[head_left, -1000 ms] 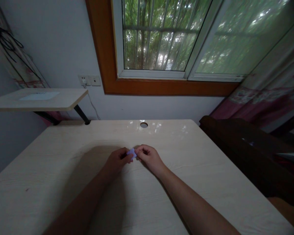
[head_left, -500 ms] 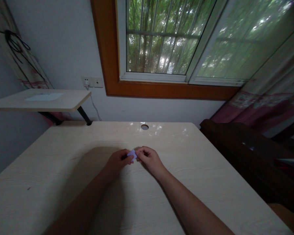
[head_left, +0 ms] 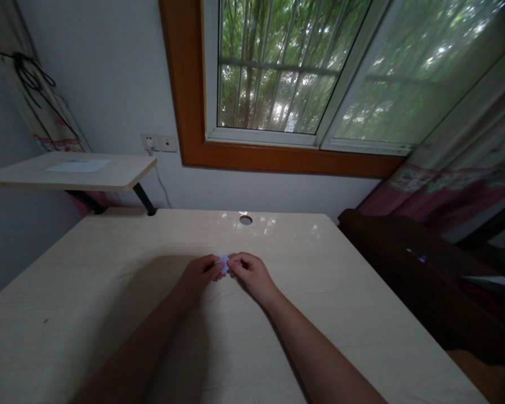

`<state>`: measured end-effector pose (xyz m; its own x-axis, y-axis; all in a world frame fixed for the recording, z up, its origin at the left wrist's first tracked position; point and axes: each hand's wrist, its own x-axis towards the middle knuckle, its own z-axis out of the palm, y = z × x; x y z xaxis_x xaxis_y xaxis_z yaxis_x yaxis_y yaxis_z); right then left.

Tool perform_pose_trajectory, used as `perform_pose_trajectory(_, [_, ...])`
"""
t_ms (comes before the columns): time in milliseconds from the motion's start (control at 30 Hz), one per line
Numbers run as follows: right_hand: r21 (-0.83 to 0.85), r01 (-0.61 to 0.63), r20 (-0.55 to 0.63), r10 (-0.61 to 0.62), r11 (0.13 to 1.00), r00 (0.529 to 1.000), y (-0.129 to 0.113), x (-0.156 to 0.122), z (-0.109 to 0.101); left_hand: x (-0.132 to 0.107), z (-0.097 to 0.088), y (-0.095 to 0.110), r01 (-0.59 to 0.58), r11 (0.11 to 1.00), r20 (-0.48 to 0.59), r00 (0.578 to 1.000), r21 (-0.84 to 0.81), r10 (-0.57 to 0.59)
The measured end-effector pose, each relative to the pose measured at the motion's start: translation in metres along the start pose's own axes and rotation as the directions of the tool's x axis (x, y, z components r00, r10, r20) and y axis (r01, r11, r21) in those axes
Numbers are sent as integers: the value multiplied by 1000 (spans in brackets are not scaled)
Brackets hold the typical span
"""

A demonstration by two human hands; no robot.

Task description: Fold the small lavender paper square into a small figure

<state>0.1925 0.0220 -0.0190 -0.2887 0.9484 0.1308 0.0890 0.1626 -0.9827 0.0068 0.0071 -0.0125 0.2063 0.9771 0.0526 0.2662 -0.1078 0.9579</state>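
Left hand (head_left: 197, 275) and right hand (head_left: 255, 276) sit slightly farther left in view than half a second ago. The left fingers clamp a small lilac piece (head_left: 223, 261), flat, straight-edged, perhaps paper, between the hands over the surface (head_left: 362, 303); the right fingers pinch its right edge.

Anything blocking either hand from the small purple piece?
Nothing visible. The left hand holds the small purple piece by its left side; the right hand pinches its right edge. Whatever the fingers cover can't be seen.
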Motion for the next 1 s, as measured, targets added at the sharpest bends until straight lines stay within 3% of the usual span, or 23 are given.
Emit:
perform_pose_trajectory(200, [-29,5,-23,-6,1000,1000,1,-1,0,0,-1,0,-33,999,-38,999,24,33])
perform_pose_trajectory(533, [-41,10,-50,-12,999,999,-4,-1,1,1,-2,1,17,999,-71,997,-47,-20])
perform_pose_trajectory(1000, [-79,25,-89,-32,997,996,9,2,1,3,1,3,33,999,-106,994,-4,-33])
